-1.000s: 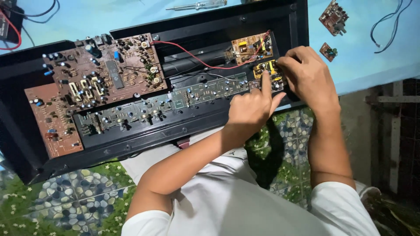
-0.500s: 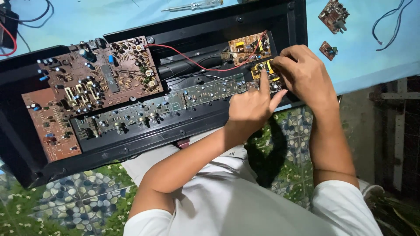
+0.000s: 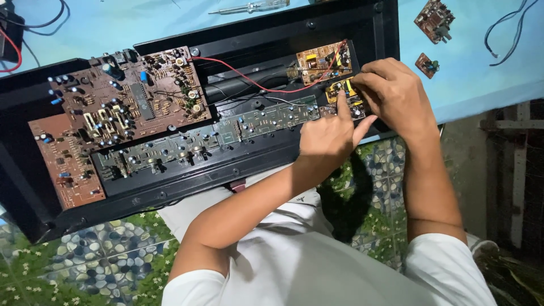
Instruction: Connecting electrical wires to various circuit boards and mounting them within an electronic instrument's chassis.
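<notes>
A small yellow circuit board (image 3: 341,89) at the black chassis's (image 3: 255,34) three o'clock end was pinched by the curled right hand (image 3: 396,96), the left hand's (image 3: 331,133) extended forefinger touching from six o'clock.

A screwdriver (image 3: 249,7) lies on the blue table (image 3: 141,22); two small loose circuit boards (image 3: 433,20) beside black cables (image 3: 510,28)

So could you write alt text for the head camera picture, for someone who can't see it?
Seen from above, a person's left hand and right hand press on a small yellow circuit board at the right end of an opened black electronics case. Brown circuit boards and a long green one fill the case, which lies on a light blue table.
</notes>
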